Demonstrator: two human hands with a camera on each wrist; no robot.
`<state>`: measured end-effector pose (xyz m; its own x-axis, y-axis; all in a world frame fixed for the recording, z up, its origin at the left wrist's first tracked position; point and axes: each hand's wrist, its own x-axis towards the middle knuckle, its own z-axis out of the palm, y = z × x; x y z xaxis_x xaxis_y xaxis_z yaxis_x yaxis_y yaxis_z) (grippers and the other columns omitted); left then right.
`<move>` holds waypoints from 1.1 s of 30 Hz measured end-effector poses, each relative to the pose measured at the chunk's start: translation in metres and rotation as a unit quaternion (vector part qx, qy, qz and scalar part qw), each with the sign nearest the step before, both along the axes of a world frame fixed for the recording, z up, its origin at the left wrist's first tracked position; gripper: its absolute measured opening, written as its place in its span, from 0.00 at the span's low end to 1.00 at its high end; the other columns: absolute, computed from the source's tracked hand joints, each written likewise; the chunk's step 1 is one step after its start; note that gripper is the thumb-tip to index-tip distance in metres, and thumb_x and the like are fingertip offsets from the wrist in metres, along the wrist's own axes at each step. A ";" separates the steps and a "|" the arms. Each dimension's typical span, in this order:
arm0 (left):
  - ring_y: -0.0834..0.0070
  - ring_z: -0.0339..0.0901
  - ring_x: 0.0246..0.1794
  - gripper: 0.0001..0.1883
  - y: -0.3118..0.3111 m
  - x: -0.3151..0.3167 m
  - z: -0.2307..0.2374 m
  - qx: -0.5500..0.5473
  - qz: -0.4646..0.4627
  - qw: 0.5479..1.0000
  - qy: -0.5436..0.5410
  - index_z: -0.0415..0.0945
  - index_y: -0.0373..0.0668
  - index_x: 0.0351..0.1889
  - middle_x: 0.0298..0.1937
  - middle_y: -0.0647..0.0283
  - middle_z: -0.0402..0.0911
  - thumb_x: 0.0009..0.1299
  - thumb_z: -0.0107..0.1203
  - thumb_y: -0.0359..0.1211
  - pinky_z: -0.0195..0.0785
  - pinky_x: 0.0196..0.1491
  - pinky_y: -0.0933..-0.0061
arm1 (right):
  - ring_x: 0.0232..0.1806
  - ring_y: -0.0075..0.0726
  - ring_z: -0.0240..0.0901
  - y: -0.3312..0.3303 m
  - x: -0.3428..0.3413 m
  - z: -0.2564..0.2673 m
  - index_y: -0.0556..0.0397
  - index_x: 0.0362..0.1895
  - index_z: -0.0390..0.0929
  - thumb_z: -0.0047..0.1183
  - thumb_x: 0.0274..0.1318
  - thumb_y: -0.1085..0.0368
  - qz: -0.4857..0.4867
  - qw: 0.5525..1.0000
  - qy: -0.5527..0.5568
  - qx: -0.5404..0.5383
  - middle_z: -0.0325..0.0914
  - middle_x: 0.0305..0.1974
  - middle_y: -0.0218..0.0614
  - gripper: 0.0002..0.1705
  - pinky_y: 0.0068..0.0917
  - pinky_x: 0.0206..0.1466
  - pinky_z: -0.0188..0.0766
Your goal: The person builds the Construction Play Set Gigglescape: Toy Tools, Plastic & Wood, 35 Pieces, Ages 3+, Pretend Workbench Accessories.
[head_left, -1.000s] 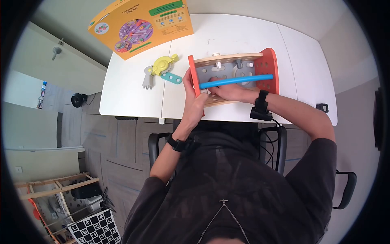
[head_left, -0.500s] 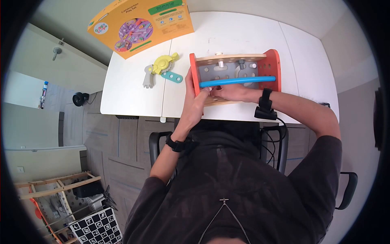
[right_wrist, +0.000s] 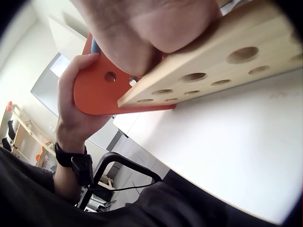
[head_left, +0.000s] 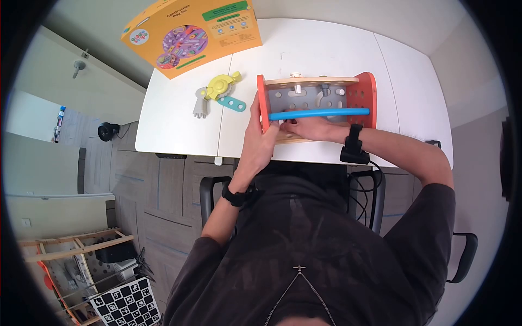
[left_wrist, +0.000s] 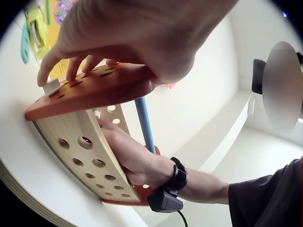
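A toy toolbox [head_left: 359, 92] with red end panels, wooden sides full of holes and a blue bar handle [head_left: 321, 113] stands on the white table. My left hand [head_left: 260, 146] grips its left end panel, thumb over the edge. On the outer face, in the left wrist view, one fingertip rests against a pale square block [left_wrist: 51, 86]. My right hand [head_left: 312, 128] reaches under the blue bar into the box, its bent fingers at the inside of that same panel. They pinch a small whitish piece [left_wrist: 97, 113], mostly hidden by the fingers.
A white bolt [head_left: 297, 88] and a grey bolt [head_left: 325, 89] stick through the far wooden side. Left of the box lie a yellow toy saw part [head_left: 220, 86], a grey claw-ended piece [head_left: 200, 103] and a teal strip [head_left: 232, 104]. An orange carton [head_left: 190, 38] stands behind.
The right fingers have shifted slightly at the inside of the left panel, and now cover more of the whitish piece. The left hand keeps its grip. The whole view has moved a little.
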<state>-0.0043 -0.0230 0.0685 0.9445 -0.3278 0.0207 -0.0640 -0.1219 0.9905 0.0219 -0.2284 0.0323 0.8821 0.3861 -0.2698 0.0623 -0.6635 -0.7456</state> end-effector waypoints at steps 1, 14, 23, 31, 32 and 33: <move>0.60 0.70 0.72 0.38 0.000 0.000 -0.001 0.007 0.004 1.000 -0.018 0.50 0.39 0.86 0.75 0.48 0.69 0.79 0.51 0.35 0.62 0.74 0.61 | 0.53 0.55 0.81 0.000 -0.001 0.003 0.58 0.58 0.80 0.57 0.73 0.49 -0.003 1.000 0.004 -0.002 0.83 0.48 0.51 0.24 0.47 0.60 0.75; 0.74 0.74 0.46 0.33 0.001 0.001 -0.011 0.034 0.015 0.999 -0.021 0.56 0.40 0.82 0.52 0.58 0.78 0.81 0.49 0.36 0.71 0.52 0.72 | 0.53 0.50 0.80 -0.001 -0.005 -0.002 0.52 0.55 0.73 0.54 0.77 0.50 -0.039 0.999 -0.014 0.019 0.81 0.48 0.47 0.19 0.44 0.59 0.74; 0.66 0.73 0.61 0.39 0.012 0.018 -0.021 0.093 -0.047 0.993 -0.058 0.45 0.38 0.86 0.68 0.51 0.69 0.83 0.49 0.41 0.68 0.65 0.64 | 0.49 0.43 0.79 -0.002 -0.001 0.003 0.53 0.55 0.72 0.54 0.78 0.50 -0.026 1.000 0.009 0.009 0.80 0.45 0.43 0.19 0.42 0.56 0.75; 0.48 0.57 0.84 0.45 0.016 0.027 0.006 0.066 -0.129 0.989 -0.035 0.40 0.31 0.85 0.82 0.36 0.56 0.86 0.46 0.54 0.54 0.82 0.52 | 0.44 0.41 0.77 -0.006 0.006 -0.004 0.57 0.52 0.73 0.58 0.74 0.55 -0.008 0.999 -0.002 0.044 0.77 0.40 0.41 0.17 0.42 0.51 0.74; 0.50 0.57 0.83 0.45 0.015 0.028 0.006 0.060 -0.128 0.990 -0.024 0.40 0.34 0.85 0.81 0.39 0.57 0.86 0.43 0.57 0.53 0.82 0.53 | 0.43 0.40 0.76 -0.006 0.006 -0.008 0.57 0.52 0.74 0.58 0.74 0.57 -0.011 0.999 0.003 0.051 0.76 0.40 0.40 0.16 0.41 0.50 0.74; 0.52 0.58 0.83 0.45 0.015 0.030 0.007 0.053 -0.126 0.991 -0.012 0.40 0.36 0.85 0.81 0.41 0.58 0.87 0.41 0.59 0.52 0.82 0.54 | 0.43 0.39 0.75 -0.008 0.007 -0.011 0.57 0.52 0.74 0.58 0.74 0.58 -0.015 0.998 0.016 0.054 0.76 0.39 0.39 0.15 0.40 0.50 0.74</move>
<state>0.0255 -0.0080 0.0750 0.8320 -0.5548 -0.0044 -0.1295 -0.2020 0.9708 0.0285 -0.2361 0.0212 0.8853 0.3887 -0.2554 0.0196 -0.5798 -0.8145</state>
